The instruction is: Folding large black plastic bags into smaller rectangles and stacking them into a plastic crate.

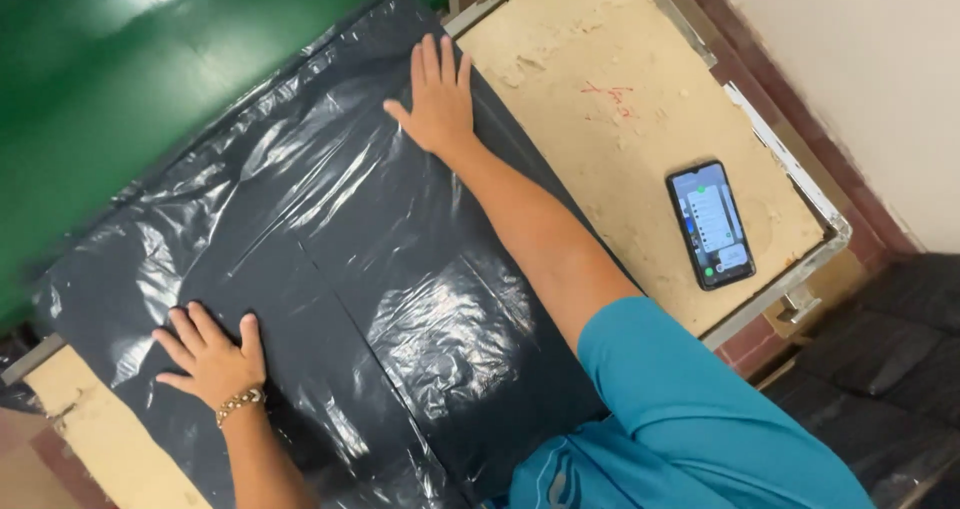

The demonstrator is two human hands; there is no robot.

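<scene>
- Black, glossy plastic bag [330, 259] lies spread flat over a worn tan tabletop [620, 119] with a metal-edged rim, covering its left and middle part.
- Left hand [212, 357], a beaded bracelet [240, 402] at the wrist, rests palm-down and fingers spread on the bag's near left part, grasping nothing.
- Right hand [437, 99] presses flat and released on the bag's far edge.
- Smartphone [710, 225], screen lit, lies on bare tabletop at right, well apart from the bag.
- Green wall [120, 79] runs along the far left; a pale wall [860, 79] stands at right.
</scene>
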